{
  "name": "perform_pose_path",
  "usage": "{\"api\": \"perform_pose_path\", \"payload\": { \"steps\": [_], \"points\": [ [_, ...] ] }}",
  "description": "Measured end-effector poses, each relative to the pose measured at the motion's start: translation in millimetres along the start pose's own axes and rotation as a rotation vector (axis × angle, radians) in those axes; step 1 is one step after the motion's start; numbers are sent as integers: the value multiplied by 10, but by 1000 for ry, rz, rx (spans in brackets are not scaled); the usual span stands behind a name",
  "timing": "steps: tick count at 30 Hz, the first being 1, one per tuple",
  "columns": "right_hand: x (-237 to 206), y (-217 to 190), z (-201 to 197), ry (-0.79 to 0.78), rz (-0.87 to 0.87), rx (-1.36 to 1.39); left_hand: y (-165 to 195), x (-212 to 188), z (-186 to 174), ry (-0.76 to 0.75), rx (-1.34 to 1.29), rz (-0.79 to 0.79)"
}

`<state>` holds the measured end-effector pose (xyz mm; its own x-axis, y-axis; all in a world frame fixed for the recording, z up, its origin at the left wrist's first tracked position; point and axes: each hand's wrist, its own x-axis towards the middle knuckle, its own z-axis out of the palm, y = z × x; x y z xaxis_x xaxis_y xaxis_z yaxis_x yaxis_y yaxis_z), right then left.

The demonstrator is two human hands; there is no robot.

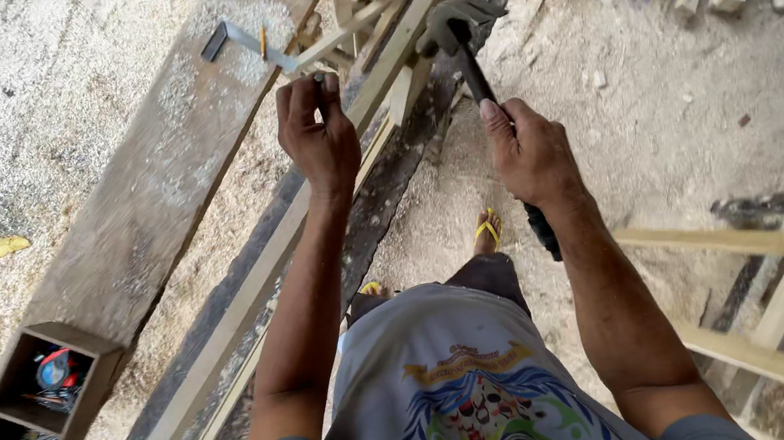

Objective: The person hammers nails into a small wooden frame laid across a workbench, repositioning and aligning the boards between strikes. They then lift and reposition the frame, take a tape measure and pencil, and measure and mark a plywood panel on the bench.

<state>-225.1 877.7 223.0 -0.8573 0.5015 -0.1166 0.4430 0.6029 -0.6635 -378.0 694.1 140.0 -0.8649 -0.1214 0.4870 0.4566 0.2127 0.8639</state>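
my left hand pinches a small nail over the long wooden batten | my right hand grips a black hammer, head raised beyond my knuckles | sawdusty plank left of my left hand

I count my two hands, left hand and right hand, one hammer, one nail, one yellow pencil, one metal square at upper left, two yellow sandals
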Motion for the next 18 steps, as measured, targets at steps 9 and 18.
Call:
{"api": "perform_pose_path", "payload": {
  "steps": [9,18],
  "points": [
    [1380,553,-861,-115,-287,-90,-307,299,1330,114,86,-32],
    [2133,757,-560,-532,-304,-210,-684,351,1541,28,541,-40]
  ]
}}
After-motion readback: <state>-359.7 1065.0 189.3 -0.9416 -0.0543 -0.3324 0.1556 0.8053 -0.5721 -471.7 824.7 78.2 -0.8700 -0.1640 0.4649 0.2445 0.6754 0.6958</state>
